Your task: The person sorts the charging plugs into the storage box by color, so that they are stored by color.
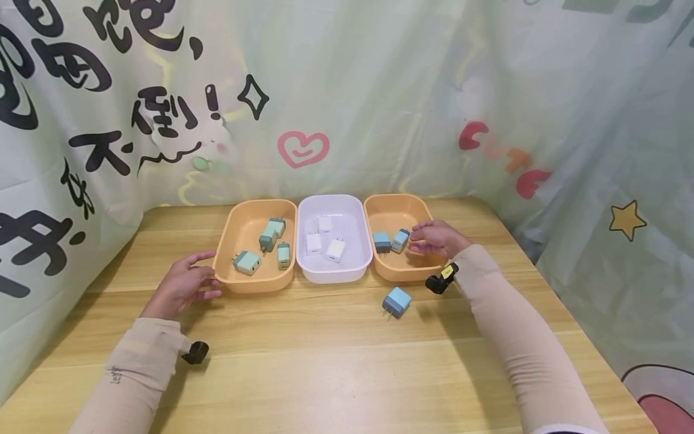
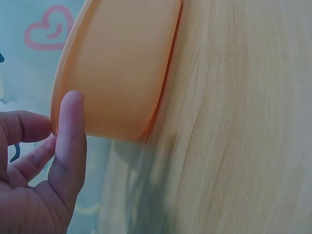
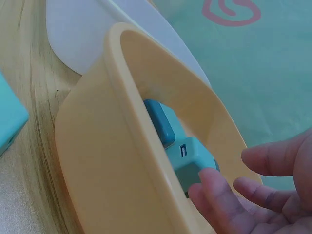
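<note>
My left hand is at the left end of the left orange tray, fingers relaxed; in the left wrist view the fingers meet the tray's rim. Inside lie several pale green charger plugs. Over the right orange tray hovers my right hand, its fingers loosely spread and holding nothing. Close to those fingertips lies a blue charger plug, with a second blue charger plug beside it. Another blue charger plug rests on the table in front of that tray, prongs toward me.
Between the orange trays stands a white tray holding three white charger plugs. All three trays line up near the back of the wooden table. A printed cloth hangs behind and along the sides.
</note>
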